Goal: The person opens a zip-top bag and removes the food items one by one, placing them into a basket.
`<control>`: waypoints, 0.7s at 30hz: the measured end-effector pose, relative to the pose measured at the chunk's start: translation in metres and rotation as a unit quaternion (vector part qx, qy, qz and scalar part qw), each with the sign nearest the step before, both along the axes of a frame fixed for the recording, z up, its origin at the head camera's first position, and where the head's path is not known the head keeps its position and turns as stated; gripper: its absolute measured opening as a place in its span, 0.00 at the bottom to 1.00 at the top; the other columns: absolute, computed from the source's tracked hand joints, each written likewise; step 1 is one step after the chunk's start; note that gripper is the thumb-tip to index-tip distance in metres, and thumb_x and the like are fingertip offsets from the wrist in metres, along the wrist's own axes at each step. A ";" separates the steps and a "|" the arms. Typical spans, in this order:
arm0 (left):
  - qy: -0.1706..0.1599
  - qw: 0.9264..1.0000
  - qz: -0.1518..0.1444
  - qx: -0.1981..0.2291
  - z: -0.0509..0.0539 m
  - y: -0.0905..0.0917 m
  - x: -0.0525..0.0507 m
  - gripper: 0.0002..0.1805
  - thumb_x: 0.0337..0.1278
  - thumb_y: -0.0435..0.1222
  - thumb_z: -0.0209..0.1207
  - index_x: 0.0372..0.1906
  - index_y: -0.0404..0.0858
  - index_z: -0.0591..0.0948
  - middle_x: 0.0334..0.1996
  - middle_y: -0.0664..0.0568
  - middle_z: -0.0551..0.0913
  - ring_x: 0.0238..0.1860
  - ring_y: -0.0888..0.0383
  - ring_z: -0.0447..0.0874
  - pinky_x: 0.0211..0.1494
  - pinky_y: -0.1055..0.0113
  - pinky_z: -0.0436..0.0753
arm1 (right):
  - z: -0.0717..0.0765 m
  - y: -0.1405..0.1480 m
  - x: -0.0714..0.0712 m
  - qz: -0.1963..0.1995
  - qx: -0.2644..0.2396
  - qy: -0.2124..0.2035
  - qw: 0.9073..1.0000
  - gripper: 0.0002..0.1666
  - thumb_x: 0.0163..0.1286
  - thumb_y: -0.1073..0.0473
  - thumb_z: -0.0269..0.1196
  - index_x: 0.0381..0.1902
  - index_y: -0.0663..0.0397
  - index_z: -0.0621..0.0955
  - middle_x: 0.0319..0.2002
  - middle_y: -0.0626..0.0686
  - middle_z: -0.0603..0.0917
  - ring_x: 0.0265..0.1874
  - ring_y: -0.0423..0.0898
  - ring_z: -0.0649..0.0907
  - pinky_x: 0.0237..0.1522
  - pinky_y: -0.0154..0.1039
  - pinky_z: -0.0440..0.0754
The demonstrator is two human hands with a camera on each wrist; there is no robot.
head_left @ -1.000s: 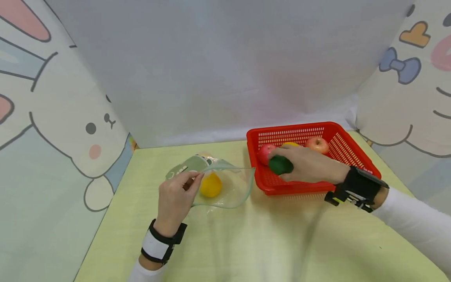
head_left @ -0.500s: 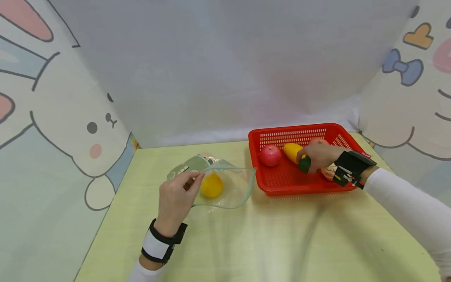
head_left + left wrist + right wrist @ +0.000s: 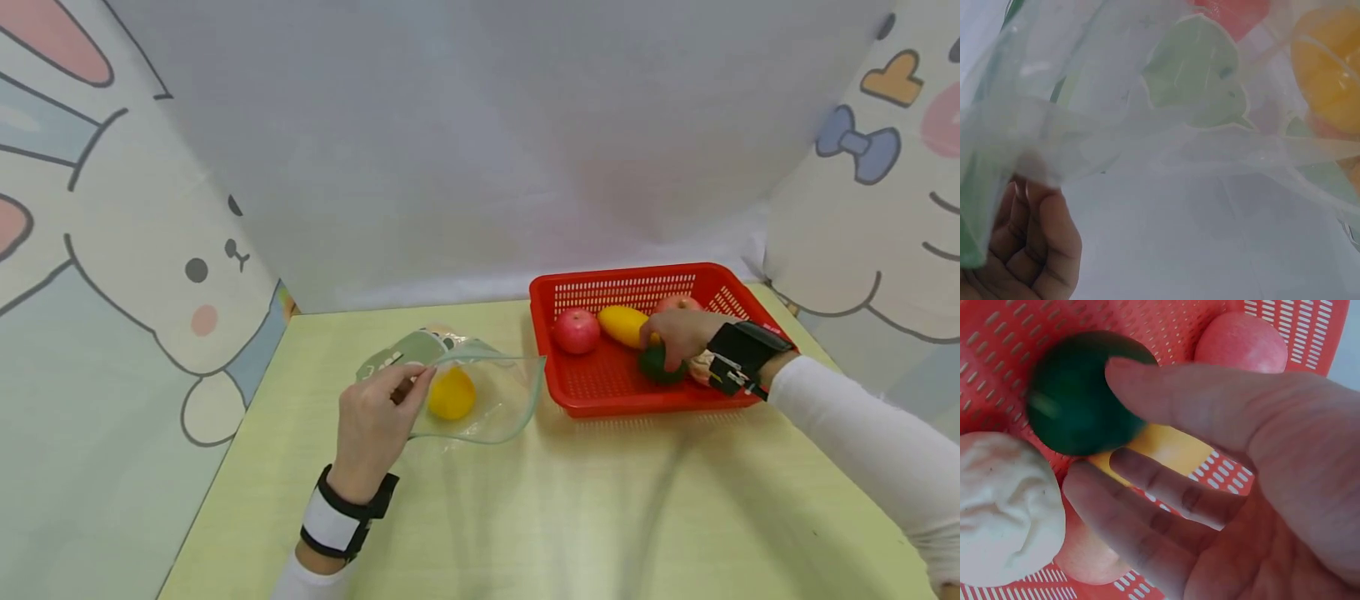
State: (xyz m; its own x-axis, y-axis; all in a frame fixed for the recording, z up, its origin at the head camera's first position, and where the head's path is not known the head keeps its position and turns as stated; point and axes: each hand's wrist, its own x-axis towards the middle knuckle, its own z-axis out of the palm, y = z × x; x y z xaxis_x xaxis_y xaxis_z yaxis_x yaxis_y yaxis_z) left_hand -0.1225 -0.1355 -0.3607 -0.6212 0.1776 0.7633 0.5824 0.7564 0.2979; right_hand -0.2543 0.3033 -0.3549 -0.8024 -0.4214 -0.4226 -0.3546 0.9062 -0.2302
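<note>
My left hand (image 3: 375, 421) pinches the rim of a clear zip bag (image 3: 498, 404) with a green printed design. A yellow-orange round fruit (image 3: 452, 393) lies in it; the left wrist view shows orange shapes (image 3: 1329, 69) through the plastic. Inside the red basket, my right hand (image 3: 681, 332) is at a dark green round fruit (image 3: 1079, 394). In the right wrist view its thumb overlaps the green fruit, while the other fingers, fairly straight, lie near its lower edge. Around it are a yellow elongated fruit (image 3: 622, 325), a pinkish apple (image 3: 678, 302) and a pale wrinkled thing (image 3: 1007, 506).
The red plastic basket (image 3: 600, 408) stands at the back right of the light yellow-green table (image 3: 510, 517). A reddish-pink round fruit (image 3: 576, 331) sits in its left part. A grey-white wall (image 3: 480, 167) rises behind, with cartoon-printed panels at both sides.
My right hand has carried the dark green fruit rightward and down into the basket, and its fingers have loosened. The yellow fruit has shifted slightly left. My left hand keeps its place at the bag.
</note>
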 end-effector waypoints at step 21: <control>-0.003 1.000 0.002 0.004 0.002 0.001 0.002 0.08 0.53 0.30 0.77 0.33 0.32 0.88 0.20 0.48 0.87 0.18 0.59 0.81 0.23 0.71 0.82 | 0.059 -0.088 0.078 0.096 -0.059 0.162 0.980 0.27 0.66 0.50 0.76 0.62 0.47 0.85 0.48 0.45 0.89 0.47 0.44 0.84 0.46 0.44 0.89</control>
